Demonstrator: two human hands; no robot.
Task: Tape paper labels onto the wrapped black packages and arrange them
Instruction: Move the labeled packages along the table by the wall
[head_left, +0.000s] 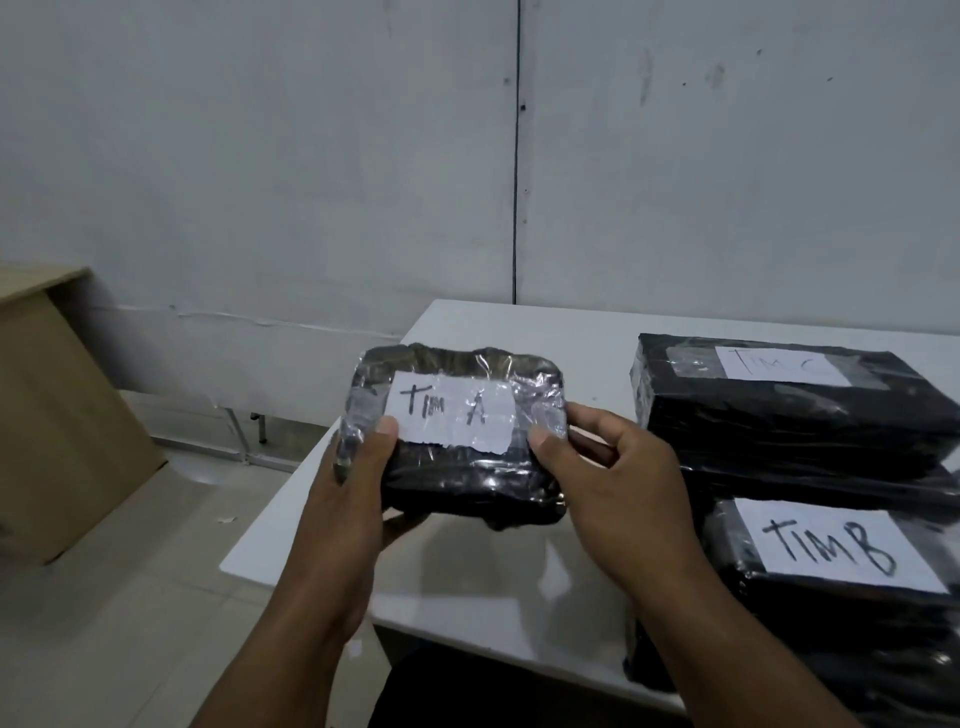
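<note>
A small black wrapped package (462, 478) is held up above the white table (519, 332), tilted toward me. Its white paper label (452, 415) reads "TIM A" and lies under clear tape. My left hand (348, 499) grips the package's left end, thumb on the label's corner. My right hand (618, 483) grips the right end, thumb on the taped face. On the table to the right lie a long black package (800, 426) labelled "TIM C" and, nearer me, another black package (831, 603) labelled "TIM B".
A brown cardboard box (57, 415) stands on the tiled floor at the left. A grey wall runs close behind the table. Metal frame legs (244, 436) show on the floor beyond the table's left edge.
</note>
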